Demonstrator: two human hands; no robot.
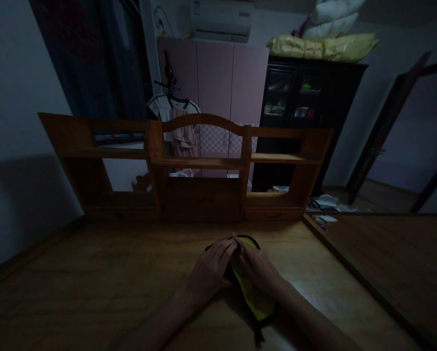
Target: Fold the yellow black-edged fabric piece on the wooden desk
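Observation:
A yellow cloth item with a dark edge (254,298) lies on the wooden desk (94,287) in front of me. My left hand (209,270) rests on its left part with fingers bent and pressed down onto the dark rim. My right hand (257,265) lies on the yellow cloth, fingers curled and pinching the cloth near its top edge where the two hands meet. Much of the item is hidden under both hands. The room is dim.
A wooden shelf unit (189,163) stands at the back of the desk. Behind it are a pink wardrobe (222,83), a dark cabinet (302,102) topped with bedding, and hanging clothes (178,122). A second wooden surface (394,263) adjoins on the right.

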